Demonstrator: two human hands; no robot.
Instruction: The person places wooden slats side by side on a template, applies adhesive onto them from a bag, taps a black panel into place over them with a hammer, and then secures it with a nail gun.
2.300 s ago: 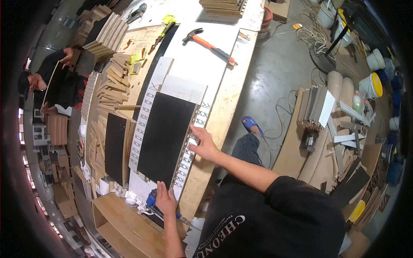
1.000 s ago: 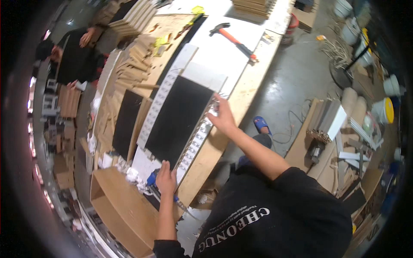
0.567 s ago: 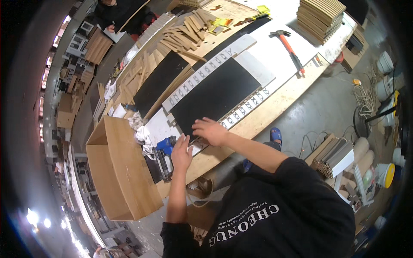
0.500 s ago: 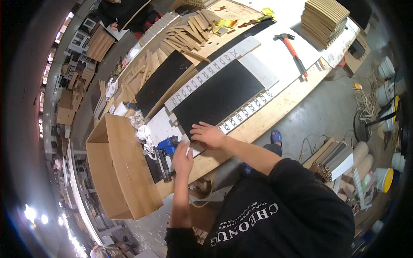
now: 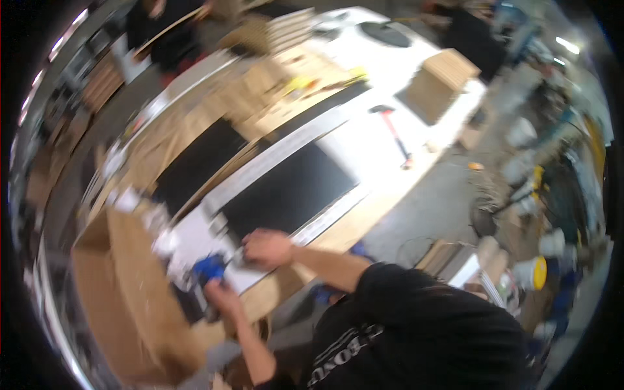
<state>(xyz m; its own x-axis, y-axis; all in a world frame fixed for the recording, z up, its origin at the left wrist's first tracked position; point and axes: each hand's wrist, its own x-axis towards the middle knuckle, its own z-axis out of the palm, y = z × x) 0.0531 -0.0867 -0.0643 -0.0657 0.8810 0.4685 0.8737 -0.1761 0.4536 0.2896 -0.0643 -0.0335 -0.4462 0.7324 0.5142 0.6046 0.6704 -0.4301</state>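
The view is smeared by motion. My left hand (image 5: pixel 223 296) is at a blue and black nail gun (image 5: pixel 210 267), its fingers closed around the tool's body beside the cardboard box. My right hand (image 5: pixel 268 248) is at the near left corner of a black rectangular panel (image 5: pixel 292 188); its fingers look bent, but blur hides whether they grip anything. The panel lies flat between light strips, the far one a white patterned strip (image 5: pixel 276 156). White sheeting (image 5: pixel 201 240) lies under the near left end.
An open cardboard box (image 5: pixel 123 286) stands at the left. Another black panel (image 5: pixel 201 159) and wood strips (image 5: pixel 221 97) lie beyond. A red-handled hammer (image 5: pixel 395 135) and a stack of boards (image 5: pixel 439 84) are to the right. A person (image 5: pixel 166 32) is at the far left.
My view has swung, shifting the bench down and left. My left hand has moved onto the nail gun. My right hand has slid from the panel's top to its corner, fingers now bent.
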